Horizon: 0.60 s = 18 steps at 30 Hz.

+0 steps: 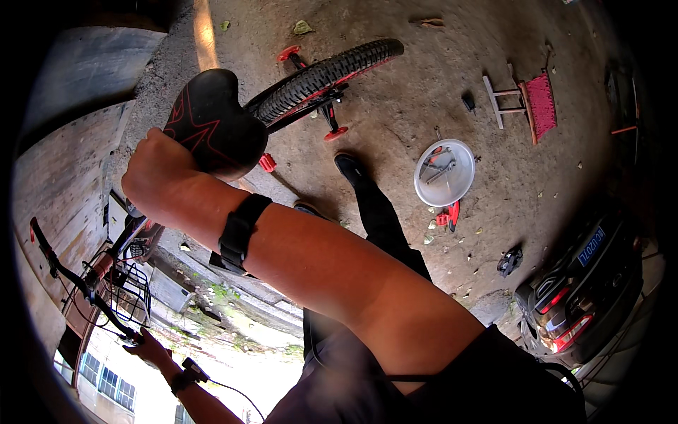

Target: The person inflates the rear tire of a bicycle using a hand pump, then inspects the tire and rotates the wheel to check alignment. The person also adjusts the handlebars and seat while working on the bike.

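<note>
A child's bicycle stands on my left, its black saddle [212, 127] marked with red lines. My right hand [157, 166] is closed at the saddle's narrow front end; its fingertips are partly hidden. Low in the view, my left hand [148, 350] grips the near end of the black handlebar [92, 293]. A black wire basket [134, 293] hangs by the bar. Behind the saddle are the knobby rear tyre [325, 79] and two red-rimmed side wheels, one at the far side [287, 54] and one nearer [336, 133]. A red pedal [267, 162] shows below the saddle.
On the dirt floor, right of my foot [349, 168], sits a white basin [462, 185] holding several metal tools. A red tool [452, 215] lies beside it. Farther right are a pink-seated stool [541, 106] and a dark car [586, 283]. Wooden boards [67, 166] line the left.
</note>
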Motion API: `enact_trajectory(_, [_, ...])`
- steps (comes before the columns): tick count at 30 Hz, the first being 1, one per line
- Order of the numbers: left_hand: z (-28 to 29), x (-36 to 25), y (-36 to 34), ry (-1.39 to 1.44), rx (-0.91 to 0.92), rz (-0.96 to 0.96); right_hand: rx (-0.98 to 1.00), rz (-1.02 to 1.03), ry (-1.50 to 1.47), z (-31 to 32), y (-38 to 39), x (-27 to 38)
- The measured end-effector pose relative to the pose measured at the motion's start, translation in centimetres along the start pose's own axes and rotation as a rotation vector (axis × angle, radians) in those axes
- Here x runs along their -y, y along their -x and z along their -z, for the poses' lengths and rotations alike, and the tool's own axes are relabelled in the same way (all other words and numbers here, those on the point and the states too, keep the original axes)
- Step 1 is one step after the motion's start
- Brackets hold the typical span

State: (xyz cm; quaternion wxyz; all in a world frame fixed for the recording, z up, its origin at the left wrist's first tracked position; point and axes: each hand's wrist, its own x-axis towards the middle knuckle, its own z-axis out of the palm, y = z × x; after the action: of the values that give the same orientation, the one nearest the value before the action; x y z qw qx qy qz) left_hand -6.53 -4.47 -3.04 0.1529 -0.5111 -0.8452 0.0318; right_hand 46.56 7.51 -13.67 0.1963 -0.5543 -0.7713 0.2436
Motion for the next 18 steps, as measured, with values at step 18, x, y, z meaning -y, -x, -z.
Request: enact_trajectory(18, [2.6, -6.4, 6.0, -0.03, 0.041, 0.165, -0.129, 0.036, 0.051, 2.4, 3.5, 1.4])
